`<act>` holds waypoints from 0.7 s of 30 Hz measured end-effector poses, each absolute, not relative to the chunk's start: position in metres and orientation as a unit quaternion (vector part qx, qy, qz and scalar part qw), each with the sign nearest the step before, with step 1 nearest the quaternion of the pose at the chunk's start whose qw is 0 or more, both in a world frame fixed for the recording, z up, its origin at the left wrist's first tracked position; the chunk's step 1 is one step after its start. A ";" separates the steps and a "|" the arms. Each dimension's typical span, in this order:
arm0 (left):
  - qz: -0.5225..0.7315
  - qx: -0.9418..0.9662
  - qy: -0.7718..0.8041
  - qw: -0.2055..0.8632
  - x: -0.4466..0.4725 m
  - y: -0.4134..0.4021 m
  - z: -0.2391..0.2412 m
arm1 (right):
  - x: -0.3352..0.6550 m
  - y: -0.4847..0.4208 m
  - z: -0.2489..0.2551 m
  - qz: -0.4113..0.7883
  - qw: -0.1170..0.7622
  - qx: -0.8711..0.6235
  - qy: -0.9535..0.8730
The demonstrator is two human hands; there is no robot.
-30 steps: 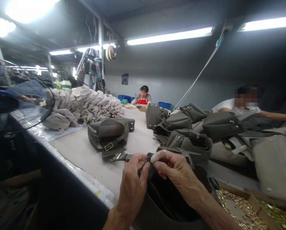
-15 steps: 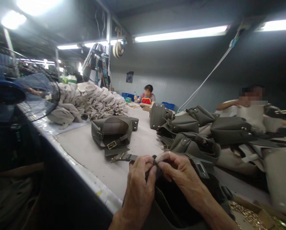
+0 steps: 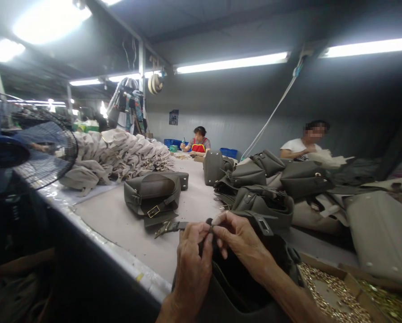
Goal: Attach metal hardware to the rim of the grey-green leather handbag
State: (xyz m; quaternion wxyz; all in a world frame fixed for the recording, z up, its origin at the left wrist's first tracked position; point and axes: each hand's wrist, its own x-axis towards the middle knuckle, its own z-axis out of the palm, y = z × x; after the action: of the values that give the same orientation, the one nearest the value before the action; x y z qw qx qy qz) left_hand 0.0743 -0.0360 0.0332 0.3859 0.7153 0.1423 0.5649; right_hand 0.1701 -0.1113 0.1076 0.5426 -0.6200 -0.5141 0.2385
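Right in front of me an open dark grey-green handbag (image 3: 221,300) lies with its zip edge and dark inside showing. My left hand (image 3: 194,255) pinches a small dark leather strap (image 3: 210,223) at the bag's upper edge. On the same strap, from the other side, close the thumb and forefinger of my right hand (image 3: 239,235). Whether a small metal part sits between the fingertips cannot be made out. A belt end with a gold buckle (image 3: 165,227) sticks out to the left of my left hand.
Another dark handbag (image 3: 153,193) lies ahead. Several more bags (image 3: 264,179) are heaped to the right, near a light grey bag (image 3: 386,233). Cardboard trays of gold rivets (image 3: 335,291) stand lower right. A fan (image 3: 28,148) and a beige heap (image 3: 116,152) are left. Two people sit beyond.
The view has turned to the right and tilted up somewhat, showing more of the rivet trays. Both hands keep their pinch on the strap. The person at right now holds up pale material.
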 end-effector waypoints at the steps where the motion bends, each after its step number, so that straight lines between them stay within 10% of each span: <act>1: 0.561 0.717 0.144 0.388 0.074 -0.036 0.033 | 0.169 -0.111 0.106 0.229 0.541 -0.625 -0.514; 21: 0.558 0.797 0.204 0.110 0.019 -0.038 0.032 | 0.157 -0.110 0.065 0.274 0.550 -0.595 -0.517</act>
State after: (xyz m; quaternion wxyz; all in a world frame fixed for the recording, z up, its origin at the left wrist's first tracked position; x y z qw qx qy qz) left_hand 0.0194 -0.0384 0.0316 0.1100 0.7969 0.2035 0.5581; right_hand 0.1574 -0.1103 0.0649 0.5503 -0.5954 -0.5173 0.2742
